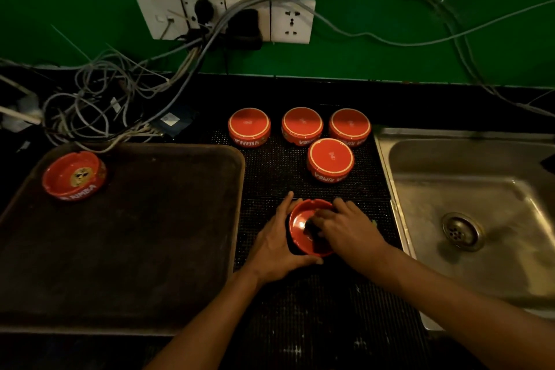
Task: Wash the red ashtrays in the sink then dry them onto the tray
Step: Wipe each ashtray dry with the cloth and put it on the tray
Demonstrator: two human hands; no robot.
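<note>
A red ashtray [300, 221] sits upright on the black mat in front of me. My left hand [277, 245] grips its left rim. My right hand [345, 227] presses a dark cloth or sponge [312, 227] inside the bowl; I cannot tell which it is. Several more red ashtrays stand upside down on the mat behind, among them one [330, 159] nearest and another [249, 126] at the back left. One ashtray [73, 176] rests upright in the far left corner of the dark tray [144, 234]. The steel sink [480, 219] lies to the right.
A tangle of grey cables [99, 105] lies on the counter behind the tray. Wall sockets [225, 18] hang on the green wall with plugs and wires. The sink drain [461, 231] shows at right. The black mat [315, 309] runs toward me.
</note>
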